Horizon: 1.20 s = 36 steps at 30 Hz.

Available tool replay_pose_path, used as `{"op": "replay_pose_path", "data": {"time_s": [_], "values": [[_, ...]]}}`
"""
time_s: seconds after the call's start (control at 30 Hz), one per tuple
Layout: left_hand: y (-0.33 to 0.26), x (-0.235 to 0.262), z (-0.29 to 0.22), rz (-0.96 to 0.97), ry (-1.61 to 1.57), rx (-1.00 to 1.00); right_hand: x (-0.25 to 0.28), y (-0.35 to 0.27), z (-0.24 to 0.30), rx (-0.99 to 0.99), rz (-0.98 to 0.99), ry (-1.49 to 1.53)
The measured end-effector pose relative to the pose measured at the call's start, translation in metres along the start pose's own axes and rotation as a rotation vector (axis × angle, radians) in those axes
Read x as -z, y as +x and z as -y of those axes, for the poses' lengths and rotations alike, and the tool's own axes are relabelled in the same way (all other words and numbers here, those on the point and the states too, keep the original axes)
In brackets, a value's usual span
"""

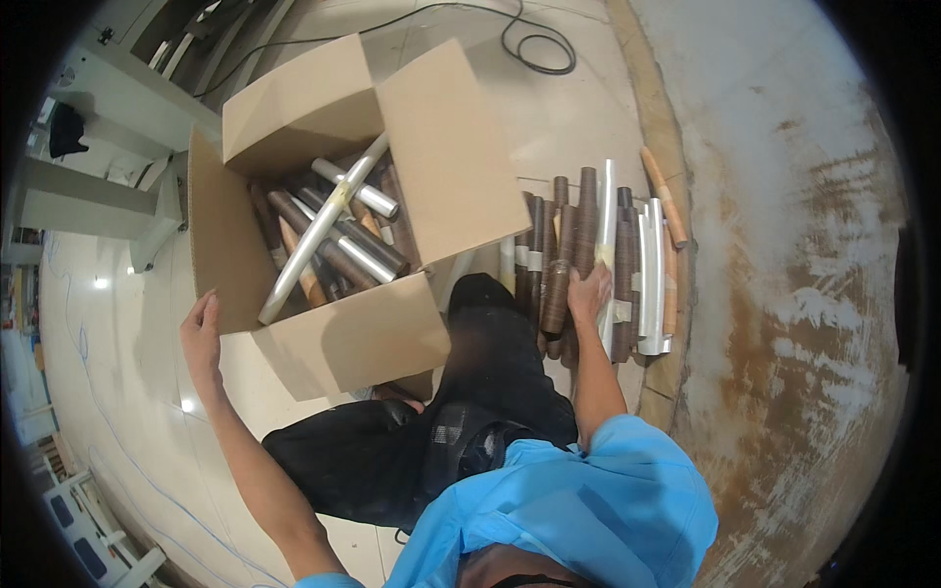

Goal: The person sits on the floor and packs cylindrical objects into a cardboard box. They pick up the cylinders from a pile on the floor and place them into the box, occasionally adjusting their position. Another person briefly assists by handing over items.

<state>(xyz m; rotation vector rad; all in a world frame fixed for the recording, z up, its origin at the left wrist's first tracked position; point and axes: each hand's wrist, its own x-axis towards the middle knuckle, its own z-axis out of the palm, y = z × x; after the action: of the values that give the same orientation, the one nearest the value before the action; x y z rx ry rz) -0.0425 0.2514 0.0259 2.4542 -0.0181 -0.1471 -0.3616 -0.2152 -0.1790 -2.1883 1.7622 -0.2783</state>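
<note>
Blue short-sleeved shirt [578, 510], black trousers [490, 382]

Matt cardboard, shiny metal and brown tubes

The box [333, 343] is plain matt brown cardboard. Inside it lie glossy silver metal tubes [319, 230]; right of it, matt dark brown rolls [586, 220] rest on smooth pale floor [559, 118].

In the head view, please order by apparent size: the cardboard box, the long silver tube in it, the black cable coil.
1. cardboard box
2. long silver tube
3. black cable coil, which lies farther from the camera, so its true size is unsure.
</note>
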Motion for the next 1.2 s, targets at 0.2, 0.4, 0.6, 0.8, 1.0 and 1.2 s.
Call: {"op": "replay_pose_path", "data": {"time_s": [0.2, 0.4, 0.6, 0.8, 1.0, 1.2], "values": [[0.002, -0.002, -0.01, -0.029, 0.013, 0.02, -0.046, 0.02, -0.06, -0.189, 0.158, -0.085], [0.01, -0.001, 0.003, -0.102, -0.029, -0.012, -0.028, 0.048, -0.069, -0.158, 0.279, -0.04], [0.011, -0.006, 0.01, -0.166, -0.061, 0.044, -0.016, 0.051, -0.082, -0.115, 0.381, 0.444], [0.0, -0.004, 0.009, -0.162, -0.049, 0.035, 0.047, 0.025, -0.081, -0.036, 0.545, 1.052], [0.011, -0.006, 0.013, -0.063, -0.106, -0.049, 0.119, 0.011, -0.046, 0.143, 0.666, 1.344], [0.007, -0.008, 0.01, -0.051, -0.186, 0.002, 0.151, 0.038, -0.065, 0.196, 0.855, 1.503]]}}
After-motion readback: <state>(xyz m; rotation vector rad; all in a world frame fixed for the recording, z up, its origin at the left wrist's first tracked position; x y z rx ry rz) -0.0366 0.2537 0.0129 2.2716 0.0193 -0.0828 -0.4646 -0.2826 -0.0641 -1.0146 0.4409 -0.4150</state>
